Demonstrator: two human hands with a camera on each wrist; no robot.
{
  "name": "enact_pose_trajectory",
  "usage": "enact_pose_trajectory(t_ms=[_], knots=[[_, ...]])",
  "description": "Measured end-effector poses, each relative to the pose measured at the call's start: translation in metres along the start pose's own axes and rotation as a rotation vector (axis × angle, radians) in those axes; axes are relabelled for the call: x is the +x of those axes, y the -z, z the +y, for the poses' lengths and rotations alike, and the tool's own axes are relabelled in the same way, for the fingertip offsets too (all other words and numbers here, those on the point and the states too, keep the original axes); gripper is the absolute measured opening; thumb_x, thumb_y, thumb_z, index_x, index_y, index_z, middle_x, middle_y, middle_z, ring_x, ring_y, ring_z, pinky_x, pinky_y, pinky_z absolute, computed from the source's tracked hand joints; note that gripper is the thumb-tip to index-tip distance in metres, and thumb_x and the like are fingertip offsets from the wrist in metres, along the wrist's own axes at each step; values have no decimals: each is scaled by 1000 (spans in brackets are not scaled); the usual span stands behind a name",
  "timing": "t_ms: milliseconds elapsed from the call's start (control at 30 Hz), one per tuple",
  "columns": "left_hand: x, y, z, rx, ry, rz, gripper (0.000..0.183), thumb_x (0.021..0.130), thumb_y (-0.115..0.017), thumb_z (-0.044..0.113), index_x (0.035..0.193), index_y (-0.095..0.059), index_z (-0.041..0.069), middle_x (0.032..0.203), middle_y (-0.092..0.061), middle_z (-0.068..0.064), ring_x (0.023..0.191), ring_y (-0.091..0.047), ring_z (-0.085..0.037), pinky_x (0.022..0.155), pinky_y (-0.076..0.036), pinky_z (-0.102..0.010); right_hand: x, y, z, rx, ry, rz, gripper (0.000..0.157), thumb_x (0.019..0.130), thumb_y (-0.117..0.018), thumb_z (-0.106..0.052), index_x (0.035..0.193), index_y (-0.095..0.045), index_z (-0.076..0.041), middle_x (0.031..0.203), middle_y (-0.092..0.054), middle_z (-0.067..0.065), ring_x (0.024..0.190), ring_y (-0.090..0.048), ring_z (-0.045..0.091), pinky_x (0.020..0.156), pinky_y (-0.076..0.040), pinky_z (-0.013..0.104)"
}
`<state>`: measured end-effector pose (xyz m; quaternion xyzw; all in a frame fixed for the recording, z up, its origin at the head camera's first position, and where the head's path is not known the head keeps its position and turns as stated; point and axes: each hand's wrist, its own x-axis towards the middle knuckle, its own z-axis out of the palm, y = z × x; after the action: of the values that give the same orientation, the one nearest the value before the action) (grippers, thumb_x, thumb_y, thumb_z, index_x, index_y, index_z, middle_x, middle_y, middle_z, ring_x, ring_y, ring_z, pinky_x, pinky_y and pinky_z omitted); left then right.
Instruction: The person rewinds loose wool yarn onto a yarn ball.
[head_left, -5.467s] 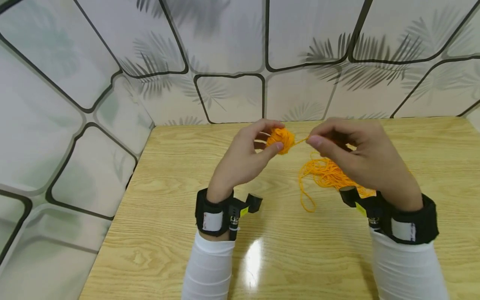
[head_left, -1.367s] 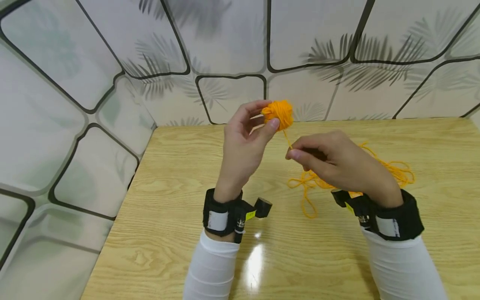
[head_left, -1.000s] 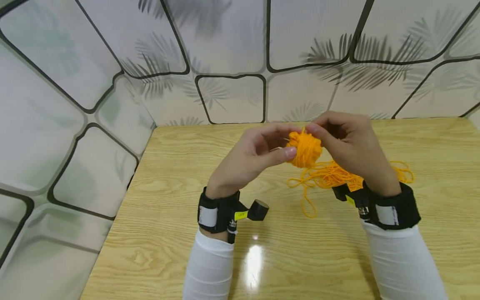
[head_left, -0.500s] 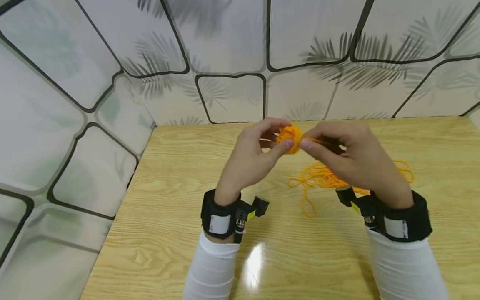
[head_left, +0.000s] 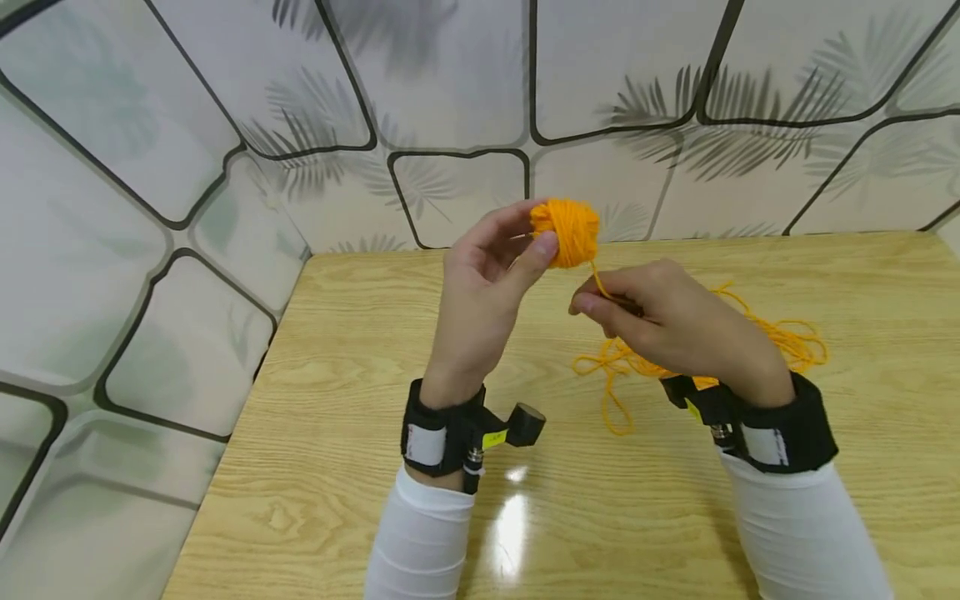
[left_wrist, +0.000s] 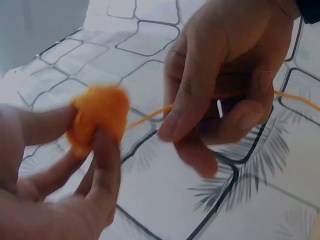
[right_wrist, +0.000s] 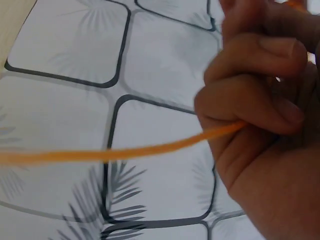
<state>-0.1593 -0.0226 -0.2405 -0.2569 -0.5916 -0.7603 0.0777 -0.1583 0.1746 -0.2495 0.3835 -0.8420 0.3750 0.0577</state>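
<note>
A small ball of orange yarn (head_left: 576, 233) is held up by my left hand (head_left: 483, 292), pinched between thumb and fingers. From the ball a single strand (left_wrist: 150, 116) runs to my right hand (head_left: 667, 317), which grips it between thumb and forefinger, below and to the right of the ball in the head view. In the right wrist view the strand (right_wrist: 165, 147) passes under the curled fingers and out the other side. Behind the right hand a loose tangle of the same yarn (head_left: 798, 346) lies on the table, partly hidden by that hand.
The wood-grain table (head_left: 337, 333) meets a wall (head_left: 465, 200) with a stone-and-leaf pattern at its far edge. Another patterned wall (head_left: 82, 275) stands on the left. Each wrist wears a black strap (head_left: 442, 433) with a small camera.
Over the last second the ball dipped, turned, and came back up in the left hand. My right hand went up around it with the strand and is now lower again.
</note>
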Motion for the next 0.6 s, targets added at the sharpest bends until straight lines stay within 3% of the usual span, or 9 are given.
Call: enact_pose_trajectory(t_ms=[67, 133, 200, 267, 367, 433, 500, 600], knots=[[0, -2, 0, 120, -36, 74, 32, 87, -60, 8, 117, -55, -3, 110, -55, -15, 95, -55, -26, 84, -48, -37, -1, 0, -9, -35, 42, -10, 11, 94, -53, -20, 84, -55, -25, 61, -39, -13, 47, -37, 3, 44, -33, 20], [0, -4, 3, 270, -38, 100, 30, 87, -60, 7, 115, -56, -3, 107, -56, -14, 93, -55, -24, 82, -48, -34, -2, 3, -18, -47, 85, 46, 12, 91, -56, -15, 85, -57, -25, 60, -38, -13, 47, -35, 2, 44, -30, 19], [-1, -4, 8, 383, -9, 64, 29, 87, -59, 7, 114, -57, -4, 106, -57, -13, 91, -55, -23, 79, -48, -31, -2, 6, -25, -45, 115, 156, 14, 87, -60, -8, 84, -60, -22, 62, -40, -13, 48, -33, 1, 44, -28, 19], [-3, -2, 13, 390, 61, -50, 28, 88, -58, 7, 114, -57, -3, 107, -57, -12, 92, -56, -22, 79, -48, -30, -2, 10, -29, -21, 119, 281, 15, 84, -61, -1, 87, -64, -15, 65, -46, -9, 50, -34, 2, 44, -28, 20], [-4, 3, 16, 228, 162, -278, 29, 89, -56, 7, 117, -55, -2, 109, -58, -11, 95, -57, -24, 81, -49, -34, 0, 12, -25, 35, 79, 418, 11, 83, -60, 4, 85, -65, -6, 66, -49, -3, 51, -35, 3, 45, -29, 22], [-4, 8, 14, 73, 202, -383, 31, 90, -54, 5, 120, -53, -3, 112, -56, -13, 97, -56, -26, 84, -48, -39, 1, 11, -17, 86, 40, 445, 10, 84, -58, 4, 84, -65, -4, 66, -49, 0, 51, -37, 5, 45, -30, 23], [-3, 10, 10, -81, 197, -417, 34, 91, -53, 4, 124, -48, -4, 117, -53, -16, 101, -55, -27, 87, -46, -44, 3, 8, -8, 137, 17, 427, 10, 87, -56, 2, 84, -64, -4, 67, -51, 1, 52, -39, 7, 47, -34, 24], [-1, 10, 3, -256, 146, -367, 44, 90, -52, 0, 132, -40, -2, 120, -48, -18, 102, -52, -27, 90, -44, -46, 4, 2, 1, 152, 17, 333, 13, 91, -52, -2, 89, -63, -7, 69, -52, -2, 51, -40, 9, 47, -36, 24]])
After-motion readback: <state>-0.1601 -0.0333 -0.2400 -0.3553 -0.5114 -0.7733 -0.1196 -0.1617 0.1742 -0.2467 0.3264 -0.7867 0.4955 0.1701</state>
